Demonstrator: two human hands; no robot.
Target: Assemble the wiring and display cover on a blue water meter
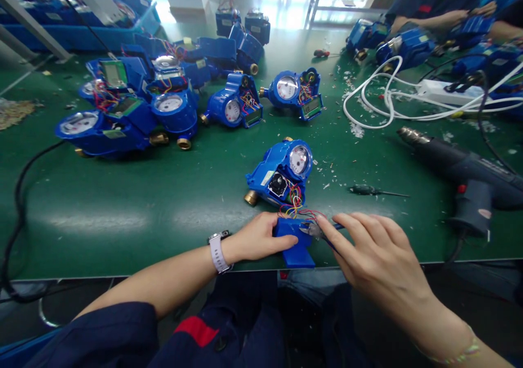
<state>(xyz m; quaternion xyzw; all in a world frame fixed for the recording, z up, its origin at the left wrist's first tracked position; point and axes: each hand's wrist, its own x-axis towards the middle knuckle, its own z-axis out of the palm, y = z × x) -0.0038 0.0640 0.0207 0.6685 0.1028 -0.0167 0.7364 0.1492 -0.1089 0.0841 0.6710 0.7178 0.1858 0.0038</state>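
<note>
Near the table's front edge, my left hand (261,238) grips a blue plastic cover (297,254), thumb on top. Thin coloured wires (295,198) run from the cover into the open housing of a blue water meter (273,163) just beyond it. The meter has a round dial and a brass fitting. My right hand (370,248) is closed around a pair of cutting pliers (312,229). Their metal jaws are at the right side of the cover, by the red wires; whether a wire is between them I cannot tell.
A screwdriver (371,191) and a heat gun (461,166) lie to the right. Several blue meters (171,109) stand at the back left. A white cable (368,98) loops by a power strip (449,91). Another person's hands (453,18) work at the far right.
</note>
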